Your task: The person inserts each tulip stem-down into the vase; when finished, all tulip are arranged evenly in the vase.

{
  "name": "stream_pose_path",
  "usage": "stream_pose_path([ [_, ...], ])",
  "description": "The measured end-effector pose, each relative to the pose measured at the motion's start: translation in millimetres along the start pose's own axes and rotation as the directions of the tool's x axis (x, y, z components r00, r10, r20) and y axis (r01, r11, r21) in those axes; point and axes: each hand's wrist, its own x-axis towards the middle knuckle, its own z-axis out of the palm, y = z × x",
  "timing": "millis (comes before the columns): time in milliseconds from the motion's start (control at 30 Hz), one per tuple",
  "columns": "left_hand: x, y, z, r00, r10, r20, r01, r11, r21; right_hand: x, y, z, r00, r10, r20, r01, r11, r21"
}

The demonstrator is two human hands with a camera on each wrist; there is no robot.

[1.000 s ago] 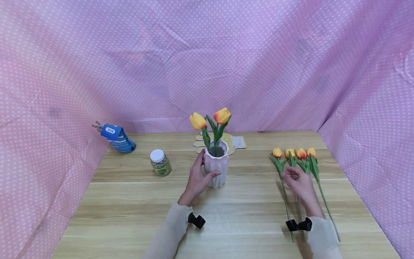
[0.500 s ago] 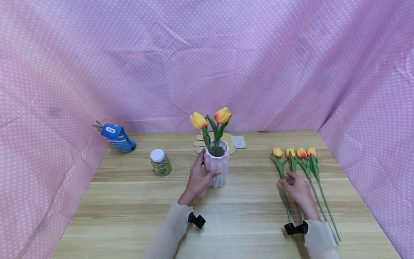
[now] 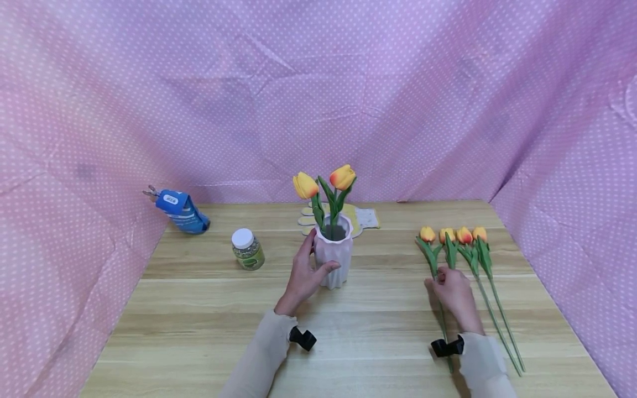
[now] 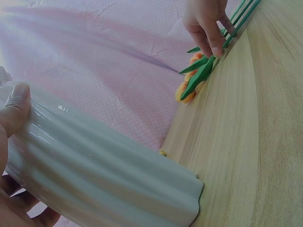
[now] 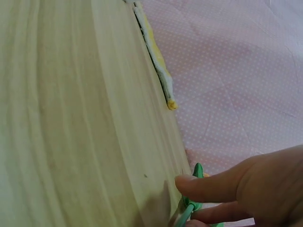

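A white fluted vase (image 3: 339,262) stands upright on the table, with two yellow-orange tulips (image 3: 305,186) in it. My left hand (image 3: 304,279) grips its left side, thumb across the front; the vase's smooth ribbed wall (image 4: 104,161) fills much of the left wrist view. Over on the right, several tulips lie side by side, stems towards me. My right hand (image 3: 455,293) pinches the stem of the leftmost tulip (image 3: 427,234) just below its leaves. The right wrist view shows the thumb and fingers around that green stem (image 5: 185,216). The hand partly covers the neighbouring tulip's stem (image 3: 450,257).
A jar (image 3: 249,254) with a white lid and a blue packet (image 3: 183,213) with a metal tool end sticking out stand at the left. Behind the vase lies a yellow and white work glove (image 3: 367,218). Pink dotted cloth (image 3: 318,99) hangs around the wooden table (image 3: 199,320).
My right hand has come down and left from above the middle tulips onto the leftmost tulip's stem, and its fingers have closed there. The left hand and the vase have stayed still.
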Motion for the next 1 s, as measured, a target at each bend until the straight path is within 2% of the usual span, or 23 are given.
stream_pose_path([
  [300,0.1,-0.6,0.1,1.0,0.002,-0.001,-0.002,1.0,-0.003,0.8,0.3,4.4,0.998,-0.01,-0.057,0.008,0.999,-0.04],
  [1000,-0.1,0.9,-0.3,1.0,0.001,0.0,-0.001,1.0,0.002,-2.5,-0.5,2.0,0.995,0.021,-0.094,-0.019,1.0,0.021],
])
